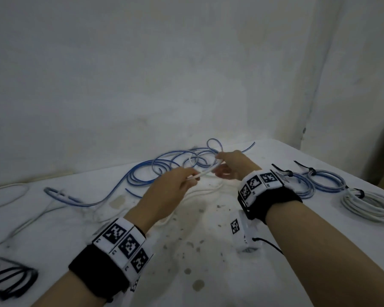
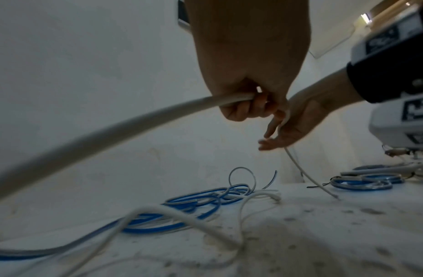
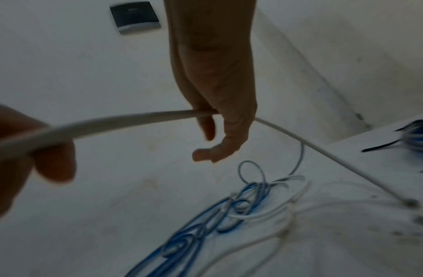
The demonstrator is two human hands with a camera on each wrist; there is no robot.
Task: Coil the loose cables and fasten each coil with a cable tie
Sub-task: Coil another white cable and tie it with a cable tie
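My left hand [image 1: 192,177] pinches a white cable [image 1: 205,171] above the table's middle. My right hand [image 1: 218,165] holds the same cable a short way along, just right of the left hand. In the left wrist view my left hand [image 2: 248,105] curls its fingers round the white cable [image 2: 134,123]. Past my right hand [image 2: 276,129] the cable's free end drops to the table. In the right wrist view my right hand [image 3: 205,120] pinches the white cable [image 3: 134,118], lower fingers hanging loose. A loose blue cable [image 1: 164,171] lies tangled behind the hands.
Tied blue coils [image 1: 326,182] and a tied white coil [image 1: 368,204] lie at the right of the stained white table [image 1: 208,273]. Black cable ties [image 1: 9,278] lie at the front left. More white cable [image 1: 20,227] trails at the left. A wall stands close behind.
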